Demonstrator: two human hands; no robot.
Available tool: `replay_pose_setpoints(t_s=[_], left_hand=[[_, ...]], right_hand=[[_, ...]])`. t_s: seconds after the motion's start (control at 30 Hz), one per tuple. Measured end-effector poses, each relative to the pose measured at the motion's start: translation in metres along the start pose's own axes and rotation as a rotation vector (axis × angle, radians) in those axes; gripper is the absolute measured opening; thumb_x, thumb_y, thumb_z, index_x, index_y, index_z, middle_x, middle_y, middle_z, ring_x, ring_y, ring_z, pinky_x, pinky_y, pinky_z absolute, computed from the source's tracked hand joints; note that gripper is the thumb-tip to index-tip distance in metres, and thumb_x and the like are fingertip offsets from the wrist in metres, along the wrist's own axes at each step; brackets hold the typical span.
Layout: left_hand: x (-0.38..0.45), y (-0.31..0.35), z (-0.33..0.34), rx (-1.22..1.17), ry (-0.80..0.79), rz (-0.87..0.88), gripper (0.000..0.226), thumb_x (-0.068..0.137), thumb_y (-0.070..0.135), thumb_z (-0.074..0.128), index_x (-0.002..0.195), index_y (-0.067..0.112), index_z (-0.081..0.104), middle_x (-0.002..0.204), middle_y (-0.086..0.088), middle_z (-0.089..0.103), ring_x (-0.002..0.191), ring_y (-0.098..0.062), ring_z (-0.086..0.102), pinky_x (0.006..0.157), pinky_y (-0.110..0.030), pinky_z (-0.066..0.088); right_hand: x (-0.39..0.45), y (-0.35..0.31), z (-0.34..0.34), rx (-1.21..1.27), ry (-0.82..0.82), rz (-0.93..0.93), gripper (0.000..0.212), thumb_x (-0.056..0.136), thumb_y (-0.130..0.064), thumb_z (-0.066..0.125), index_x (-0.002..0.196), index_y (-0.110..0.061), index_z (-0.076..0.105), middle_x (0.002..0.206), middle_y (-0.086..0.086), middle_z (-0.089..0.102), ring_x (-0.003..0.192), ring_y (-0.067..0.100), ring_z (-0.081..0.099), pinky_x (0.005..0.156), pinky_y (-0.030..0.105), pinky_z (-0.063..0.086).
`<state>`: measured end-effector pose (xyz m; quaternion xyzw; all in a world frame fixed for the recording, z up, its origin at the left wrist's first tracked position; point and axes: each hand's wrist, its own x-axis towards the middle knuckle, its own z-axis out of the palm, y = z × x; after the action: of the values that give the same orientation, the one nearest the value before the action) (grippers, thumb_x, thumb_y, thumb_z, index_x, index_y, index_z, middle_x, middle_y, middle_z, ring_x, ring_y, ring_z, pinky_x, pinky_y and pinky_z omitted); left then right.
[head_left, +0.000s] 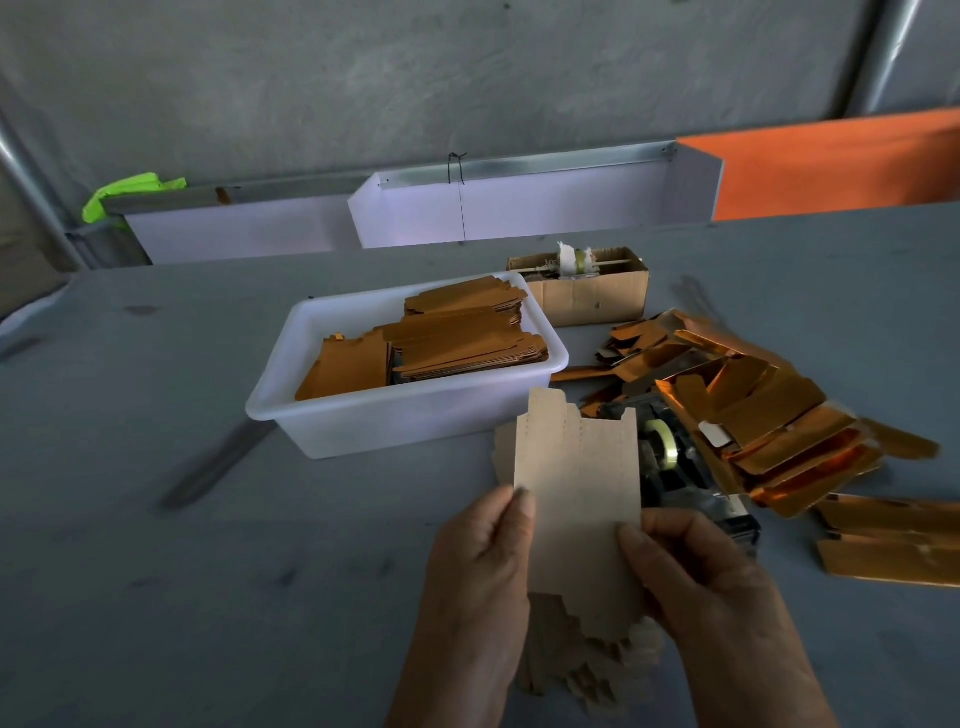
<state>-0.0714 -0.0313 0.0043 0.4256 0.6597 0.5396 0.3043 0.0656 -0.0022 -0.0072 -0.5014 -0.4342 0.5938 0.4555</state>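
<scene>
Head view: left hand (480, 566) and right hand (701, 582) pinch a flat, matte, notched cardboard blank (576, 499); glossy gold blanks (769, 415) lie right of the white plastic tub (400, 415).

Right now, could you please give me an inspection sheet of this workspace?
Surface: grey table, scuffed with dark marks.
Job's things: blank, held up over a stack of more blanks.
Clutter: white tub holding flat cards; gold cartons piled at the right; tape dispenser against them; box behind the tub.
Grippers: left hand and right hand each pinch a side of the blank, thumbs on its front.
Cables: nothing seen on the table; a black tie hangs on the back rail.
Surroundings: grey wall, white panels, orange sheet, green wrap.
</scene>
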Motion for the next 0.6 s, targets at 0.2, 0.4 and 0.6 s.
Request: replay_pose_setpoints(t_s=[0.2, 0.4, 0.6], left_hand=[[0.010, 0.003, -0.012, 0.360, -0.066, 0.194, 0.021, 0.096, 0.029, 0.052, 0.078, 0.028, 0.062, 0.073, 0.010, 0.065, 0.074, -0.005, 0.056, 0.067, -0.014, 0.040], [0.019, 0.017, -0.028, 0.550, -0.233, 0.428, 0.016, 0.093, 0.024, 0.058, 0.097, 0.026, 0.074, 0.080, 0.012, 0.061, 0.084, -0.004, 0.057, 0.072, -0.016, 0.041], [0.022, 0.018, -0.036, 0.353, -0.112, 0.247, 0.009, 0.077, 0.035, 0.073, 0.085, 0.037, 0.070, 0.080, 0.027, 0.067, 0.077, 0.011, 0.061, 0.060, -0.005, 0.043]], right_hand=[[-0.004, -0.004, 0.008, -0.564, 0.184, -0.430, 0.051, 0.076, -0.022, 0.071, 0.124, -0.029, 0.054, 0.119, -0.004, 0.065, 0.108, 0.015, 0.061, 0.086, 0.039, 0.054], [0.005, -0.024, 0.019, -1.058, 0.172, -1.093, 0.026, 0.083, -0.016, 0.068, 0.108, -0.014, 0.070, 0.113, 0.006, 0.067, 0.112, 0.029, 0.060, 0.098, 0.054, 0.043], [0.010, -0.035, 0.014, -0.904, -0.016, -0.752, 0.012, 0.085, -0.015, 0.067, 0.075, -0.021, 0.069, 0.076, -0.005, 0.063, 0.066, 0.009, 0.059, 0.060, 0.017, 0.046]])
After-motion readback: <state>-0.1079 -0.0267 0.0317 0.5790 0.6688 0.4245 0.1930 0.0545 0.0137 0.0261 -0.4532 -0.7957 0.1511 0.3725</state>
